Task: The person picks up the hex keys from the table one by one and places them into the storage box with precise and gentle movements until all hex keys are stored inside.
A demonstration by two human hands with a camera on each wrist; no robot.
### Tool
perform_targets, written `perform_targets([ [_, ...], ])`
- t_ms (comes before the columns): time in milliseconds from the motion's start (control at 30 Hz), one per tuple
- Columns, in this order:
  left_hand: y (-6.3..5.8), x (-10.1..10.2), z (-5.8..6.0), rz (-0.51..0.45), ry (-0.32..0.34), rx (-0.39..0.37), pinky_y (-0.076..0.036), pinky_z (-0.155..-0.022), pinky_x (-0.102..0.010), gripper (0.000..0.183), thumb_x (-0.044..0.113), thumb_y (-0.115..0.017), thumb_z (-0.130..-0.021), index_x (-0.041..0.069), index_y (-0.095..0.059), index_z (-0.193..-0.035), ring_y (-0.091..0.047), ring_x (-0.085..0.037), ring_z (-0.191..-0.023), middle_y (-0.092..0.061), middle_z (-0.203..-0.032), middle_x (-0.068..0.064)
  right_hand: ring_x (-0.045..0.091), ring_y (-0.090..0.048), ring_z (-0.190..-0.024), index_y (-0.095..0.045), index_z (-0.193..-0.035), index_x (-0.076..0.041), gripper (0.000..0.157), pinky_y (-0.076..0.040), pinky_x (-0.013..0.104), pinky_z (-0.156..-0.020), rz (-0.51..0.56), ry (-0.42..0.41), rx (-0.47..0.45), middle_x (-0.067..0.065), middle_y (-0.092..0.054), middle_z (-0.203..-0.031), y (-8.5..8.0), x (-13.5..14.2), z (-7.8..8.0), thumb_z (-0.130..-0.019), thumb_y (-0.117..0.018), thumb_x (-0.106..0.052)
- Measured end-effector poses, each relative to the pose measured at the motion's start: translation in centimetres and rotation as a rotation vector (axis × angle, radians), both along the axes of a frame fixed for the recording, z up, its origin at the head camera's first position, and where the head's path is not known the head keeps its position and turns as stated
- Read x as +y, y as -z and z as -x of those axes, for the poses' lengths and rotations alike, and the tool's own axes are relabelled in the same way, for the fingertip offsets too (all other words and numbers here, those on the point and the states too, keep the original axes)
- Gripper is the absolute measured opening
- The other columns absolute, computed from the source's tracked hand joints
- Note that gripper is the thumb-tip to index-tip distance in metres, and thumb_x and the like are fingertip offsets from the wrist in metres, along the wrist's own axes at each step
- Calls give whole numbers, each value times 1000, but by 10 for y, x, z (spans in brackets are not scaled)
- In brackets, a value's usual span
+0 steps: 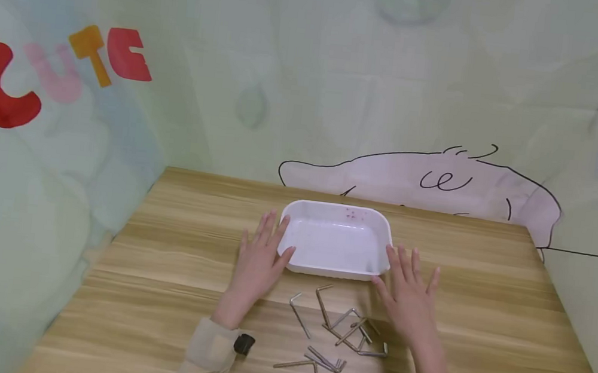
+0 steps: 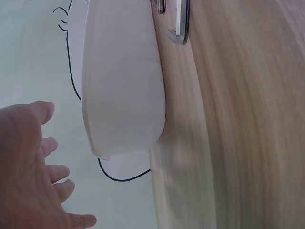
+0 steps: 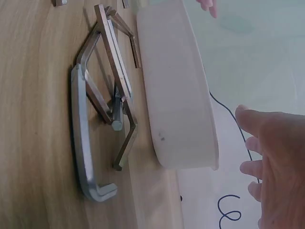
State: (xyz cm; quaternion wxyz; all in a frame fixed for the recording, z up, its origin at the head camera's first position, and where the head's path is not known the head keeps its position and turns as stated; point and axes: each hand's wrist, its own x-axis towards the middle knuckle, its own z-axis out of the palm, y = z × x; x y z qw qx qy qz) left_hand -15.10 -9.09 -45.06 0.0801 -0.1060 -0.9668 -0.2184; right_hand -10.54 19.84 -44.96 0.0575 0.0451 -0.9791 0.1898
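Beige cloth sleeves (image 1: pixel 210 346), cut off below, lead to our left hand (image 1: pixel 256 266) and right hand (image 1: pixel 411 299), fingers spread, empty, flanking the white rectangular tray (image 1: pixel 331 272) beyond bent metal rods (image 3: pixel 82 133); contact unclear to us.

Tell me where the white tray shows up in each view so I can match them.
Head: white tray just right of centre, slightly low.
Left wrist: tray upper left of centre, cut by top edge.
Right wrist: tray upper middle, reaching the top edge.
Shared landmark: bent metal rods beside the tray.
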Motion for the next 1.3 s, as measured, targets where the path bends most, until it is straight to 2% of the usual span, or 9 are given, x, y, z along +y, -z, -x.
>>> perform_targets([
  [133, 2, 0, 3, -69, 14, -2, -12, -118, -63, 66, 43, -44, -99, 23, -18, -155, -8, -28, -151, -12, -163, -11, 35, -3, -150, -16, -155, -23, 70, 21, 60, -114, -2, -3, 16, 9, -12, -162, 0, -1, -1, -97, -42, -51],
  [267, 5, 0, 6, -135, 25, -8, -18, -118, -60, 67, 40, -47, -98, 17, -19, -155, -11, -33, -150, -12, -162, -14, 39, -9, -149, -20, -155, -21, 70, 20, 60, -115, 17, -8, 30, 11, -16, -161, 2, -3, -3, -96, -49, -45],
  [467, 10, -1, 10, -189, -8, -59, -17, -120, -54, 68, 40, -45, -99, 14, -18, -155, -8, -31, -151, -9, -163, -13, 38, -11, -149, -23, -154, -19, 69, 20, 59, -115, 30, -18, 30, 13, -19, -161, 6, -6, -6, -96, -51, -42],
  [733, 15, -1, 16, -258, -32, -77, -22, -118, -57, 68, 39, -47, -98, 12, -21, -154, -13, -33, -150, -12, -162, -15, 38, -14, -149, -24, -153, -19, 68, 19, 59, -116, 25, -26, 57, 14, -24, -159, 11, -10, -9, -96, -51, -42],
  [967, 17, -3, 22, -321, -26, -109, -22, -118, -57, 67, 35, -49, -98, 9, -22, -154, -18, -38, -148, -14, -161, -17, 38, -15, -148, -26, -153, -18, 67, 18, 59, -116, 34, -41, 65, 14, -26, -158, 12, -13, -15, -96, -52, -40],
  [1167, 18, -1, 26, -380, -13, -107, -21, -119, -55, 66, 32, -49, -98, 6, -23, -153, -19, -36, -148, -18, -160, -18, 39, -17, -147, -27, -152, -18, 67, 21, 55, -116, 40, -43, 71, 14, -28, -157, 13, -15, -20, -95, -54, -38],
  [1300, 20, 1, 29, -398, -3, -115, -21, -119, -54, 65, 30, -49, -98, 4, -23, -152, -19, -36, -148, -20, -159, -19, 39, -20, -146, -29, -152, -17, 65, 19, 56, -117, 32, -51, 88, 13, -31, -156, 15, -15, -24, -95, -55, -37],
])
